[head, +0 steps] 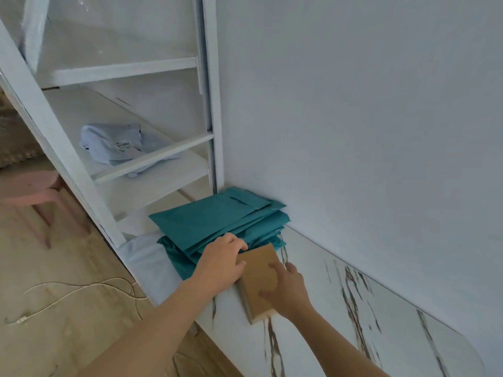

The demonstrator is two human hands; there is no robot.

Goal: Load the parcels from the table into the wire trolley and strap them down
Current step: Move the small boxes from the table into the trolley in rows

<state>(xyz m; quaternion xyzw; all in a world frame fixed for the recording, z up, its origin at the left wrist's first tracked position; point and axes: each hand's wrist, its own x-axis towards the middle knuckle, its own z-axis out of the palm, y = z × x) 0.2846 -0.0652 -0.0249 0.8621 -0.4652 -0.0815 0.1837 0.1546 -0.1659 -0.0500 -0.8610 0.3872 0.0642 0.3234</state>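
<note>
I grip the brown parcel (258, 270) two-handed, left hand (221, 258) curled over its far edge, right hand (287, 291) clamping the near side, to lift it level. It lies on the table (367, 317) against the teal mailers (215, 221).

No text readable right now: the pale mailer bag (114, 144) on the shelf (194, 161), well beyond the fingers (236, 242), shows dark print, too blurred.
</note>
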